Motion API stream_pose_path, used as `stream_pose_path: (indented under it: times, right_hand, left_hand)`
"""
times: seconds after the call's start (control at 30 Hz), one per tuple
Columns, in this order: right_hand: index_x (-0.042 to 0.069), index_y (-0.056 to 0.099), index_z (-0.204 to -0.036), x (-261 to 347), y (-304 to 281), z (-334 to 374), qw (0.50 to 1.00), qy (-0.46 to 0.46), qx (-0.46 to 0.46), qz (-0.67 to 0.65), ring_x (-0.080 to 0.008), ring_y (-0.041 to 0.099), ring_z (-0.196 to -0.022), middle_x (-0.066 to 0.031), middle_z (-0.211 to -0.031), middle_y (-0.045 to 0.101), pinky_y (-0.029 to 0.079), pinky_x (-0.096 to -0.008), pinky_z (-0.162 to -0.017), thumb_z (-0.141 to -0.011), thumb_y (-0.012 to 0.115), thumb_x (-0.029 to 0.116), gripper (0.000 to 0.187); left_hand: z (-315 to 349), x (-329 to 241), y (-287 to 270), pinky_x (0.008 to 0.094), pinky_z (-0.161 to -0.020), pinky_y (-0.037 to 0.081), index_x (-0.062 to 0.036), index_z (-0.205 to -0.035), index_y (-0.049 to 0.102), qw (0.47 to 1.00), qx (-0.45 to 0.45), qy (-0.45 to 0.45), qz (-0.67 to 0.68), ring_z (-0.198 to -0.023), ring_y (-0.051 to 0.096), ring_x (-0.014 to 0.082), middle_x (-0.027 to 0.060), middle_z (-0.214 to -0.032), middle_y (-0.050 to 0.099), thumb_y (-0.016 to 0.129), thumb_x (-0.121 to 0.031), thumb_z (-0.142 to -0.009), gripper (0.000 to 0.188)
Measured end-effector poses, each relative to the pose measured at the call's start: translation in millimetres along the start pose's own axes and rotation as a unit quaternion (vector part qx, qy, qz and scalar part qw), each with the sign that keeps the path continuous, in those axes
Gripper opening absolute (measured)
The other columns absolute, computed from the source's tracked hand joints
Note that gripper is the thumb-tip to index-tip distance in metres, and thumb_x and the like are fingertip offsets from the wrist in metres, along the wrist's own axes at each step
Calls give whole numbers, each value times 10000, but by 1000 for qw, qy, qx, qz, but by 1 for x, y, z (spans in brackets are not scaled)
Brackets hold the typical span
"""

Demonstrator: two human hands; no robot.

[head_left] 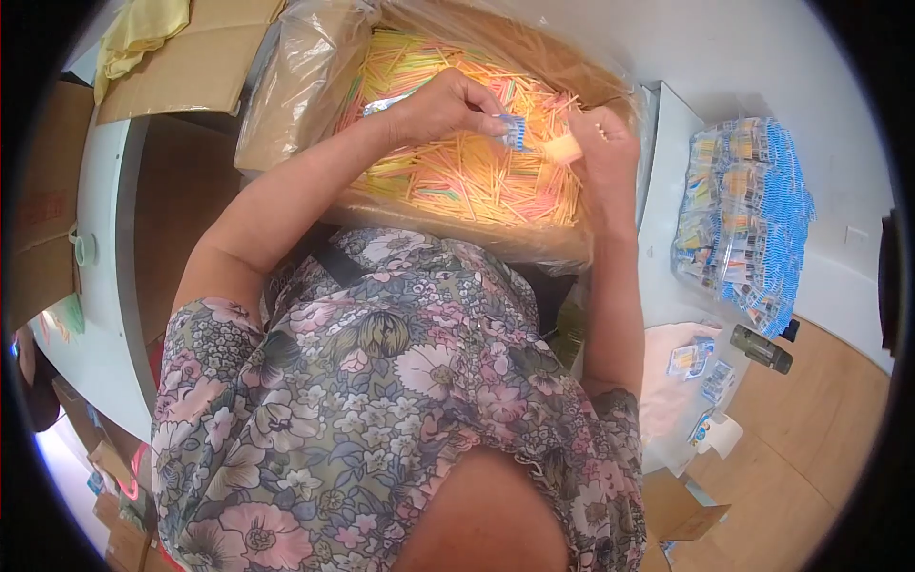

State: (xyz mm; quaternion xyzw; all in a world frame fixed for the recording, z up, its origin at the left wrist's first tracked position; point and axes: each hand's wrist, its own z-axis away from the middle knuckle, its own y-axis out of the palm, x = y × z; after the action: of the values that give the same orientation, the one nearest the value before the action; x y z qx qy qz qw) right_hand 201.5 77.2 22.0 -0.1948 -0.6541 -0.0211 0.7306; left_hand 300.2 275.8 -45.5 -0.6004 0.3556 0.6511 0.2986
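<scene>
A large cardboard box, lined with clear plastic, is filled with thin yellow, orange, pink and green sticks. Over it, my left hand pinches a small clear packet with blue and white print between thumb and fingers. Just to the right, my right hand is closed on a pale orange, flat-looking piece, whose exact kind I cannot make out. The packet and this piece are close together, with a small gap between them. Another blue and white packet lies on the sticks behind my left forearm.
A big pile of filled packets stands on the white surface to the right. Nearer are a dark-capped bottle, a few loose packets and a pink cloth. Cardboard and a yellow cloth lie at far left.
</scene>
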Motion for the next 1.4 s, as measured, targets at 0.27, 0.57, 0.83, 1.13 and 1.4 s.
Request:
stream_pose_path:
  times: [0.27,0.57,0.83,1.13,1.4]
  right_hand:
    - [92,542,-688,10,-10,6,991,87,85,-61,-10,415,-552,58,-627,483,332,-175,-476,-821,648,147,179]
    - [33,638,-799,5,-11,16,940,-84,196,265,-136,578,-649,-53,-711,604,463,-293,-601,-760,673,187,163]
    - [6,626,-819,-13,-3,12,969,-90,145,177,-137,537,-604,-92,-661,575,442,-301,-592,-770,653,190,192]
    - [-3,591,-747,-5,-8,24,983,-95,88,129,-118,491,-595,-71,-625,521,405,-302,-554,-780,626,181,190]
    - [52,569,-729,-1,-30,16,987,7,155,31,-67,468,-551,19,-635,507,370,-234,-455,-840,616,138,147]
  left_hand:
    - [-3,0,3,258,-780,464,1,-903,692,999,1,5,39,-810,590,115,52,-868,653,684,-63,-785,134]
    - [-12,-8,1,273,-667,440,-28,-855,696,985,22,-17,-170,-711,518,71,-9,-721,611,651,-221,-820,201]
    - [0,2,2,258,-714,459,5,-959,662,996,-11,-67,-65,-778,565,84,4,-858,644,583,-162,-871,205]
    - [-9,-6,14,258,-749,465,6,-953,674,998,-18,-21,-59,-810,575,83,8,-862,652,601,-174,-873,210]
    - [-7,0,4,238,-718,450,-9,-864,684,999,-48,-12,-7,-747,553,69,-6,-790,638,669,-78,-807,91]
